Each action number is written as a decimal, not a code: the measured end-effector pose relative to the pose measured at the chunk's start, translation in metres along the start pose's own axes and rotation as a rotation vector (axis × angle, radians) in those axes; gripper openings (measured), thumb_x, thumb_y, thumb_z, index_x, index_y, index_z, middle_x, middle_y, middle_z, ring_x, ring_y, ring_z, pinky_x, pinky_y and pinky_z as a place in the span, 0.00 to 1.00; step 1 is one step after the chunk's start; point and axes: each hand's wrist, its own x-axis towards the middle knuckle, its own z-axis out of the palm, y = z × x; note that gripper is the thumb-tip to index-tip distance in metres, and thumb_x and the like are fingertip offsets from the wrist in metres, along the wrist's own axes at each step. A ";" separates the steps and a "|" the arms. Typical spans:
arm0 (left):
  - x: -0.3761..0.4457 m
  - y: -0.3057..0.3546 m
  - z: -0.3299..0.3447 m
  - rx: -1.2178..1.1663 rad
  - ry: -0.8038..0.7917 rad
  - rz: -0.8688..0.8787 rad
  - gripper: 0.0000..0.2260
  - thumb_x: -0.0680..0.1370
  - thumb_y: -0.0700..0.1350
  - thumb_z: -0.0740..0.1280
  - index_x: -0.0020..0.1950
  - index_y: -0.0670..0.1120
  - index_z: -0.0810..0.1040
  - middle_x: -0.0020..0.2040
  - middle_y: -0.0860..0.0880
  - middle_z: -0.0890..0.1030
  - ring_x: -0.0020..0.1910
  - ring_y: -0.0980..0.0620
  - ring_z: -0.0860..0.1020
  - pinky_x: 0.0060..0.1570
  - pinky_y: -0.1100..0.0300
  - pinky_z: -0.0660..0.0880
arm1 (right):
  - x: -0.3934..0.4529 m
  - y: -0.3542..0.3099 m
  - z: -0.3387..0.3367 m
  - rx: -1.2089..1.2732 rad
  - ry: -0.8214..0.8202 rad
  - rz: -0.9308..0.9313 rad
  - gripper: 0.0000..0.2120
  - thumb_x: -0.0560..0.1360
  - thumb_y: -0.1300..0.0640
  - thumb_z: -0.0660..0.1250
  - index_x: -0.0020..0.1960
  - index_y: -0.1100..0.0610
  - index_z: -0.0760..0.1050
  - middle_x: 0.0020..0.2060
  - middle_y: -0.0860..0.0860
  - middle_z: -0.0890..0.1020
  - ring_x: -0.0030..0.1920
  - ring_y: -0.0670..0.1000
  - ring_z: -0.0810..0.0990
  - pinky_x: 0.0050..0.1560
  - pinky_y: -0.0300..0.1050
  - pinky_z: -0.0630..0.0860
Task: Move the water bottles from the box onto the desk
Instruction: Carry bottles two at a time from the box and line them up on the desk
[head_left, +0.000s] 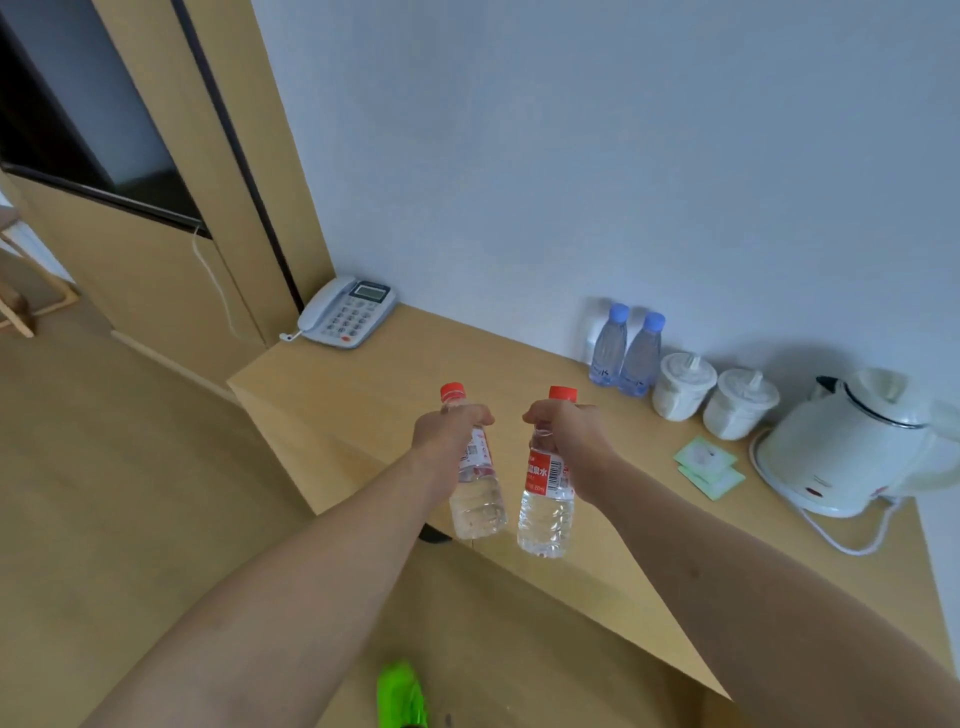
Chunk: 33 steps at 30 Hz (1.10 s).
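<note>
Your left hand (449, 423) and right hand (569, 426) each grip a red-capped bottle (478, 499) by the neck, fingers curled, above the worktop (374, 374) near edge. Set either down too near that edge and it could topple off.

On your desk (363, 384), the telephone (347, 310) sits upper left, two bottles (625, 351), two cups (712, 395) and the kettle (852, 441) line the wall rightward.

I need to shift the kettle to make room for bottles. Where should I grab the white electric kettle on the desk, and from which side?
Judging by its pose, take the white electric kettle by its handle, which seems to lie on the far right, blurred at the frame edge. Come from above right: the spout points left toward the two lidded white cups, and its white cord trails off the front.
</note>
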 end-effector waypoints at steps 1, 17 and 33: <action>0.015 0.008 0.004 0.017 -0.011 -0.001 0.19 0.66 0.44 0.79 0.53 0.40 0.78 0.40 0.40 0.80 0.35 0.42 0.80 0.41 0.48 0.84 | 0.014 -0.003 0.002 0.001 0.017 0.004 0.14 0.61 0.59 0.75 0.45 0.64 0.82 0.35 0.54 0.82 0.32 0.53 0.82 0.39 0.48 0.78; 0.239 0.136 0.091 0.272 -0.448 -0.098 0.12 0.78 0.54 0.68 0.50 0.45 0.75 0.42 0.44 0.78 0.38 0.44 0.78 0.43 0.51 0.79 | 0.209 -0.051 0.028 0.022 0.375 0.051 0.15 0.72 0.46 0.77 0.47 0.56 0.78 0.41 0.55 0.84 0.44 0.54 0.84 0.52 0.52 0.80; 0.298 0.152 0.116 0.483 -0.405 0.276 0.15 0.66 0.51 0.82 0.49 0.53 0.82 0.50 0.52 0.84 0.50 0.50 0.83 0.48 0.54 0.80 | 0.252 -0.071 0.022 -0.471 0.525 0.105 0.20 0.75 0.44 0.73 0.37 0.54 0.67 0.34 0.49 0.71 0.39 0.52 0.72 0.40 0.45 0.72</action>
